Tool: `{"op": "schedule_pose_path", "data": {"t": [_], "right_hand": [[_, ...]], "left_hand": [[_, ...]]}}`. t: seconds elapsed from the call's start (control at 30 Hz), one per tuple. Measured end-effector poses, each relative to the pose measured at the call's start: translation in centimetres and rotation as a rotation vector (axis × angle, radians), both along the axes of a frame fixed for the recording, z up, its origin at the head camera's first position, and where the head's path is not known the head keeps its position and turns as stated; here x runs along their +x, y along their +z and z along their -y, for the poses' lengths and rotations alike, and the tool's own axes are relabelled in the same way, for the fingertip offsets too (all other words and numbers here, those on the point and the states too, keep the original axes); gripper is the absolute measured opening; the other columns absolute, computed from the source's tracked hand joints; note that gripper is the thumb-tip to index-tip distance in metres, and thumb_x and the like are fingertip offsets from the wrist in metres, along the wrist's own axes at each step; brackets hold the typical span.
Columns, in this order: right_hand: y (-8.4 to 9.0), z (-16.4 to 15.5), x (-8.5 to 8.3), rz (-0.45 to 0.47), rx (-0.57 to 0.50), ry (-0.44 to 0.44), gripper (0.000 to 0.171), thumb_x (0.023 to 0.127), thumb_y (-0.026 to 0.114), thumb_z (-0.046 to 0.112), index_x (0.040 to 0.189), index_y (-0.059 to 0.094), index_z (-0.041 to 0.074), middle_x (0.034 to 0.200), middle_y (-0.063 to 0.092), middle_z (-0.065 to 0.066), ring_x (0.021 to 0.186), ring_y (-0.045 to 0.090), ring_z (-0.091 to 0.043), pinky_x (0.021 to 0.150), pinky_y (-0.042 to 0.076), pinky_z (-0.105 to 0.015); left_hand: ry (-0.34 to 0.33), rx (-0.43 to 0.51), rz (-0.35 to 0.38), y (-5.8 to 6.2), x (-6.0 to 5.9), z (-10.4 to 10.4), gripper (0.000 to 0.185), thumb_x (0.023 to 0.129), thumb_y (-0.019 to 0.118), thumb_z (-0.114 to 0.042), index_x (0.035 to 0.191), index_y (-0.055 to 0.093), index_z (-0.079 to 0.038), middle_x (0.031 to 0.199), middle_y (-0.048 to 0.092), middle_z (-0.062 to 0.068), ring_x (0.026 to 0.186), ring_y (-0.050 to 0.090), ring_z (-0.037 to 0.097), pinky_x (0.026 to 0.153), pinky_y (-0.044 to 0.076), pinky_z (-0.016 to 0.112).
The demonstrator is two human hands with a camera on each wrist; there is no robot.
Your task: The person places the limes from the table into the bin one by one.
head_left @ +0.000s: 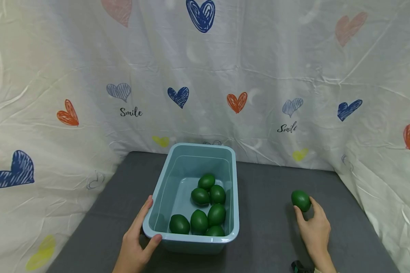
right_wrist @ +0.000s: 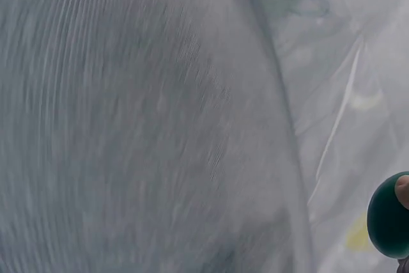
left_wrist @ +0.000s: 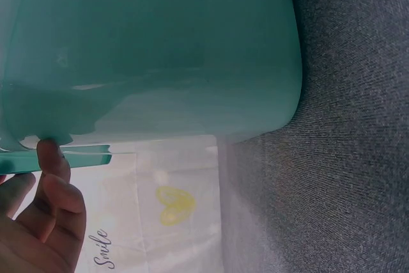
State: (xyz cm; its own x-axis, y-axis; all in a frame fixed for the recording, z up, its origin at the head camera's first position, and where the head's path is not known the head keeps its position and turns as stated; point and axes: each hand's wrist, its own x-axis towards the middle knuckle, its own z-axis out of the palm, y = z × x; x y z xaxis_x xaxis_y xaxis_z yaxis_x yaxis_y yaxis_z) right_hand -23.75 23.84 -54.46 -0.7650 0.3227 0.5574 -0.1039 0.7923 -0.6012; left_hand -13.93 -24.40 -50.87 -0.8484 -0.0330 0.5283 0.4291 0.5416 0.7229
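My right hand (head_left: 315, 228) pinches a dark green lime (head_left: 300, 201) between thumb and fingers, above the table to the right of a light blue plastic bin (head_left: 235, 197). That same lime (right_wrist: 386, 218) shows at the right edge of the right wrist view, with one fingertip on it. At the bin's near left corner, my left hand (head_left: 134, 237) grips the rim, its thumb on the front edge and fingers along the left side. Inside the bin lie several similar limes (head_left: 200, 196), gathered toward the right and near end. The left wrist view shows my left hand (left_wrist: 48, 209) against the bin's wall (left_wrist: 160, 49).
A dark grey cloth (head_left: 263, 227) covers the table under the bin. Behind and along both sides hangs a pale curtain (head_left: 205, 57) printed with hearts and the word Smile. A black band (head_left: 301, 267) sits at my right wrist.
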Motion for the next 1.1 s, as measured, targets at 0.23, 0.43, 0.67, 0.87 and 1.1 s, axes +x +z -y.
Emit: {"op": "schedule_pose_path", "data": {"t": [0.23,0.43,0.67,0.87,1.1], "right_hand": [[1.1,1.7,1.0,-0.057,0.044,0.038,0.063,0.084,0.09,0.009,0.136,0.063,-0.012,0.129,0.066,-0.036,0.036,0.036,-0.006,0.049,0.048,-0.036],[1.6,2.9,1.6,-0.093,0.025,0.071,0.063,0.084,0.091,0.009,0.136,0.064,-0.01,0.128,0.066,-0.035,0.034,0.028,0.005,0.04,0.031,-0.021],[2.2,4.6,2.5,-0.109,-0.023,0.062,0.062,0.084,0.091,0.009,0.136,0.064,-0.011,0.127,0.066,-0.035,0.033,0.029,0.006,0.036,0.03,-0.019],[2.5,6.0,3.2,-0.088,-0.08,0.044,0.061,0.086,0.09,0.01,0.138,0.064,-0.009,0.129,0.066,-0.033,0.031,0.03,0.004,0.035,0.029,-0.018],[3.5,7.9,4.2,-0.091,-0.137,0.038,0.062,0.086,0.09,0.012,0.14,0.064,-0.004,0.132,0.067,-0.029,0.032,0.032,0.005,0.035,0.03,-0.018]], "left_hand": [[0.0,-0.001,-0.02,0.0,0.0,0.0,0.095,0.087,0.082,-0.006,0.168,0.034,-0.021,0.171,0.036,0.01,0.153,0.032,0.0,0.11,0.029,0.006],[0.007,-0.005,-0.015,-0.2,-0.1,0.1,0.095,0.087,0.08,-0.004,0.168,0.033,-0.02,0.172,0.035,0.009,0.152,0.033,-0.001,0.108,0.031,0.006],[0.007,-0.02,-0.038,-0.3,-0.1,0.2,0.096,0.085,0.08,-0.001,0.168,0.034,-0.016,0.171,0.036,0.011,0.153,0.032,-0.001,0.109,0.031,0.007],[0.01,-0.028,-0.066,-0.4,-0.2,0.2,0.096,0.085,0.082,-0.002,0.167,0.035,-0.015,0.17,0.038,0.013,0.154,0.032,-0.001,0.112,0.029,0.007],[0.033,-0.026,-0.086,-0.2,-0.1,-0.1,0.097,0.083,0.085,-0.007,0.166,0.037,-0.018,0.169,0.041,0.009,0.152,0.033,-0.003,0.111,0.028,0.006]]}}
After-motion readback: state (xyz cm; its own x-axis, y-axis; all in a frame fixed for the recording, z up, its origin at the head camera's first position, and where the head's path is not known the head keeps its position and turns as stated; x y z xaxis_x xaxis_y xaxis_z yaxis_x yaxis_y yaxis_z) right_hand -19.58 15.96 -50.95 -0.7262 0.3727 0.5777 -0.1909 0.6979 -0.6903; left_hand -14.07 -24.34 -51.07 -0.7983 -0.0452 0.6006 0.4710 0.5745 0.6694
